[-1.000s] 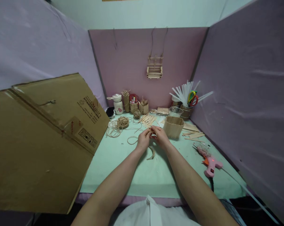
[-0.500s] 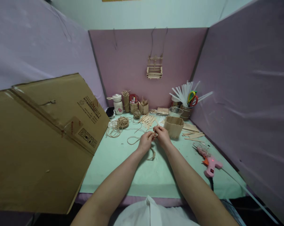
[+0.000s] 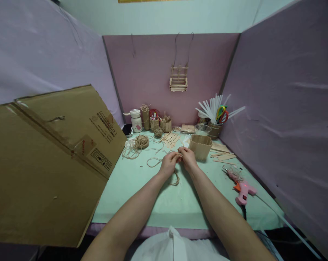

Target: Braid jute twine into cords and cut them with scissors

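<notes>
My left hand [image 3: 168, 164] and my right hand [image 3: 188, 158] meet over the middle of the table, fingers pinched on jute twine [image 3: 180, 155]. A small loop of it shows between the fingertips. Below them hangs or lies a thicker twine piece [image 3: 177, 179], curved, its upper part hidden by the hands. Loose twine [image 3: 153, 162] curls across the cloth to the left. Just right of my right hand stands an open box of wooden craft sticks [image 3: 200, 146]. A twine ball [image 3: 142, 141] rests farther left amid tangled strands.
A pink glue gun [image 3: 244, 190] lies at right with its cord. A large cardboard sheet [image 3: 49, 163] leans at left. Loose craft sticks [image 3: 171, 138], a white bottle [image 3: 136, 121], a clear cup [image 3: 203, 129] and scissors [image 3: 222, 114] in a holder stand toward the back.
My fingertips have closed in slightly on the twine, and the small loop between them has shifted a little. Both hands stay in nearly the same place.
</notes>
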The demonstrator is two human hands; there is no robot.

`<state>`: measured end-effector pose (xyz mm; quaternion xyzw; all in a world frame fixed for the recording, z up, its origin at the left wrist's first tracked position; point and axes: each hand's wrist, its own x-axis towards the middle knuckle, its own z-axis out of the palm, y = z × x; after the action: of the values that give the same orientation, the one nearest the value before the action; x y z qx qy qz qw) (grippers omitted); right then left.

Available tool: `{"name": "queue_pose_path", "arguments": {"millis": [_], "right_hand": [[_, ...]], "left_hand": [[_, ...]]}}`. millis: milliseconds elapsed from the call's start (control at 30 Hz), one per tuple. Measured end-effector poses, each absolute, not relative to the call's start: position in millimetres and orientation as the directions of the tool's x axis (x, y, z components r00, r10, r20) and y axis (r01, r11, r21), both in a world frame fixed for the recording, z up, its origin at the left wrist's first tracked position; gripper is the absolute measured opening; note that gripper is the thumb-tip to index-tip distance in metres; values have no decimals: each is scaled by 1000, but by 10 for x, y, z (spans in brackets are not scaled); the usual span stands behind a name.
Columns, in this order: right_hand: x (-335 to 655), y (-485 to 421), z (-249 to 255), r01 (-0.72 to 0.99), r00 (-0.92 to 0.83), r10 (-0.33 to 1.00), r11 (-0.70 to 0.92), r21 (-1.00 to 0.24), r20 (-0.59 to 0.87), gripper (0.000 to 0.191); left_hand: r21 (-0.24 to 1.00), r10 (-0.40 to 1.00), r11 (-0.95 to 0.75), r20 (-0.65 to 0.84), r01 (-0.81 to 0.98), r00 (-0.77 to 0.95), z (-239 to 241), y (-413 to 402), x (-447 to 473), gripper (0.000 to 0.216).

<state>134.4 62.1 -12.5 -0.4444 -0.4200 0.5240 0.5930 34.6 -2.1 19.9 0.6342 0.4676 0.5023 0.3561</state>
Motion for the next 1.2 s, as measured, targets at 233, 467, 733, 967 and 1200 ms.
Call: {"name": "queue_pose_path", "arguments": {"millis": [233, 467, 733, 967, 1200], "right_hand": [[1332, 570, -102, -252, 79, 997, 24, -967, 4, 22], [1334, 501, -54, 37, -13, 1000, 29, -999, 28, 36], [1299, 373, 97, 364, 11, 841, 500, -786, 540, 17], [1278, 291, 120, 416, -199, 700, 694, -587, 686, 14], [1281, 323, 119, 400, -171, 715, 679, -615, 678, 14]], "left_hand": [[919, 936, -351, 349, 178, 44, 134, 33, 332, 19], [935, 943, -318, 329, 154, -47, 116, 76, 301, 23], [946, 922, -185, 261, 265, -287, 69, 172, 202, 24], [921, 916, -244, 321, 303, -239, 21, 169, 217, 22], [920, 934, -198, 282, 338, -219, -16, 197, 199, 20]]}}
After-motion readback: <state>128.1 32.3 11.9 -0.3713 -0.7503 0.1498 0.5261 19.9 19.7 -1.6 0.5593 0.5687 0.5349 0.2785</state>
